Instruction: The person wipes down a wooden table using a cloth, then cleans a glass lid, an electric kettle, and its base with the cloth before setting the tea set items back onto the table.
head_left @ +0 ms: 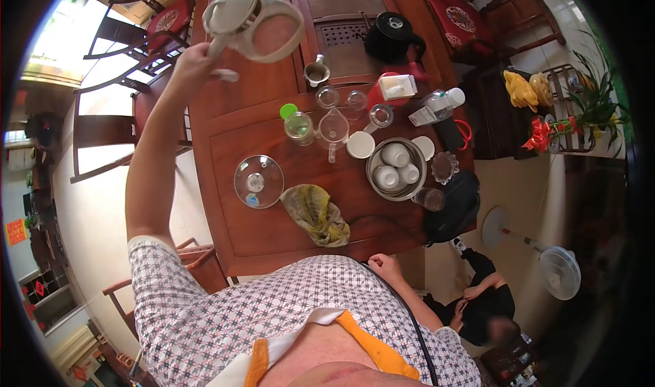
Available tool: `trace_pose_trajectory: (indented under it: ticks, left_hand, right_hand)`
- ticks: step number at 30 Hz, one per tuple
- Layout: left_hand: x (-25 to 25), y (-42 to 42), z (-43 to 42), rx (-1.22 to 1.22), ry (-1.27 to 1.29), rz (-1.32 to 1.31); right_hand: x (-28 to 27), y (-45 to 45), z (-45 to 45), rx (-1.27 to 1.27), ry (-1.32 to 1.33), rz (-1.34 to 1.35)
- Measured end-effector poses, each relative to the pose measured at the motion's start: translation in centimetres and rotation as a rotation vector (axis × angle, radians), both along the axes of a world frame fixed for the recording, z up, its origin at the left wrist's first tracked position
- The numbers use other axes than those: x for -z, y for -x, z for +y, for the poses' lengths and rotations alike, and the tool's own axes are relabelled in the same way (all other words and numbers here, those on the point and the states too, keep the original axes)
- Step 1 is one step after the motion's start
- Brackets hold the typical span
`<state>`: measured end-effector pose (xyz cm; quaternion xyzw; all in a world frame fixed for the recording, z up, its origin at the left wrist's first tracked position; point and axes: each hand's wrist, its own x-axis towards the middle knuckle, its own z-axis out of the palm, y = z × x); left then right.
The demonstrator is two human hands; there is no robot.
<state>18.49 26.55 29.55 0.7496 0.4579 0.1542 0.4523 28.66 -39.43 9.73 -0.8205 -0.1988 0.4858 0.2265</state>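
My left hand (pixel 196 64) is raised at the table's left side, its fingers wrapped round the handle of a pale kettle-like vessel (pixel 232 8). A large ring-shaped part of it surrounds a see-through area. By the near table edge, my right hand (pixel 386 267) is curled closed; whatever it may hold is hidden. A glass lid (pixel 267 173) lies flat left of a crumpled yellow-grey cloth (pixel 317 216). Ahead stand a glass pitcher (pixel 333 129) and a jar (pixel 299 126) with a green cap (pixel 288 111) beside it. A metal bowl (pixel 374 183) holds several white cups (pixel 396 155).
A black kettle (pixel 390 35) stands at the back, near a tissue pack (pixel 398 87) and a clear bottle (pixel 430 110). A black bag (pixel 456 209) is at the right corner. Wooden chairs (pixel 106 131) flank the table. Another person (pixel 501 305) sits at lower right near a fan (pixel 559 272).
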Motion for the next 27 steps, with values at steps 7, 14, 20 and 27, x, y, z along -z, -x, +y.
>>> trace_pose_trajectory:
  ticks: [7, 14, 20, 27]
  left_hand:
    - [4.3, -17.7, -2.2, -0.162, 0.318, -0.214]
    - [7.7, -27.0, -5.9, -0.323, 0.331, -0.028]
    - [12.0, -29.9, -6.9, -0.408, 0.325, -0.024]
    - [13.5, -31.8, -9.1, -0.378, 0.334, 0.171]
  right_hand:
    - [3.8, -0.6, -4.6, 0.121, -0.031, 0.159]
    - [2.6, -2.5, -4.8, 0.15, -0.004, 0.206]
    - [1.9, -3.7, -4.3, 0.212, 0.04, 0.246]
    - [2.2, -4.5, -4.4, 0.224, 0.051, 0.269]
